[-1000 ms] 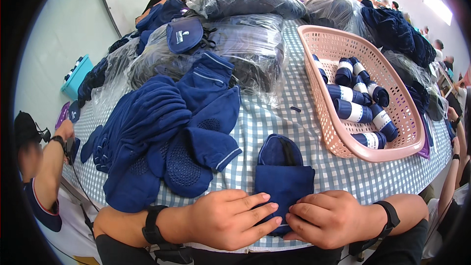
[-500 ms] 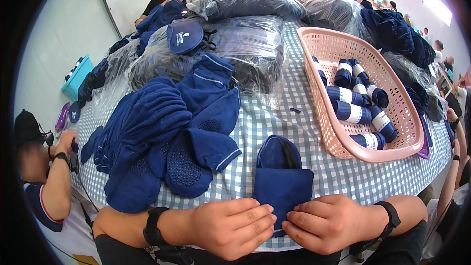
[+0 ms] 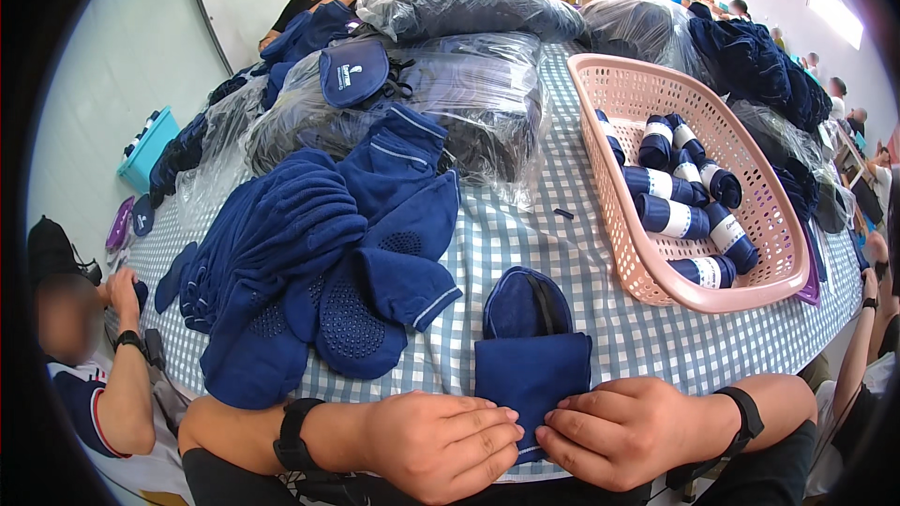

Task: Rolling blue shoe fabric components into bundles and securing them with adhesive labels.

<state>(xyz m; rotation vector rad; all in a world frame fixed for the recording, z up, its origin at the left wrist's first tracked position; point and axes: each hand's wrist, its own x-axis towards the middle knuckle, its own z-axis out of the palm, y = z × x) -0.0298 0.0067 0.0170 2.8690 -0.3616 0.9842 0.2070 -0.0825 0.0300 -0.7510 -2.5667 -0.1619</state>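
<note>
In front of me lies a folded navy sock [image 3: 532, 370], flat, with a pale stitched line near its near edge. From under its far end sticks out a rounded navy pouch [image 3: 525, 300] with a black strip along it. My left hand [image 3: 441, 445] and my right hand [image 3: 614, 436] are closed on the near part of the sock, one at each side, fingers together and thumbs hidden. To the left lies a heap of navy socks [image 3: 281, 234], some with dotted grip soles.
A pink basket [image 3: 637, 267] of rolled navy bundles with white bands stands at the right. Plastic-wrapped packs [image 3: 469, 5] are piled at the back, a navy pouch [image 3: 352, 75] on them. A co-worker [image 3: 112, 384] sits at the left. A checked cloth [image 3: 441, 347] covers the table.
The folded sock and pouch have slid slightly toward me and to the left under my hands. My hands have barely moved. The co-worker at the left has shifted their arm.
</note>
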